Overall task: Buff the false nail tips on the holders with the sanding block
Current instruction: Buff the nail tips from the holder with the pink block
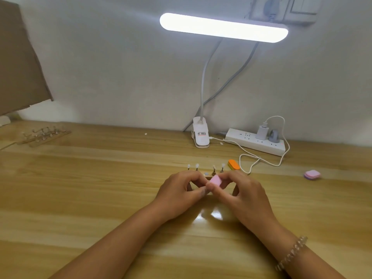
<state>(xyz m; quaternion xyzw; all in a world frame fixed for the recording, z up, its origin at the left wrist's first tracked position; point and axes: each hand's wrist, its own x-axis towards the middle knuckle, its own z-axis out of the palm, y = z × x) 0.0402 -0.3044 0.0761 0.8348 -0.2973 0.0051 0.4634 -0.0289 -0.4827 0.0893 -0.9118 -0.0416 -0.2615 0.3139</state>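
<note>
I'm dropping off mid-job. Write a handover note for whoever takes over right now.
Right hand: pinches the pink block.
Left hand: fingers curled up against the block; what it holds is hidden.
Four tips stand on holders just behind the hands. A rack of more holders sits far left, and an orange block lies beside the tips.
Done: cannot tell which tips are buffed.
Left: check each tip and buff the dull ones.

I see the lamp bar (223,27) blown out white, casting bright, even light downward. Its glare shines on the table (216,215) below centre. Edges bend, and the far left looks soft.
</note>
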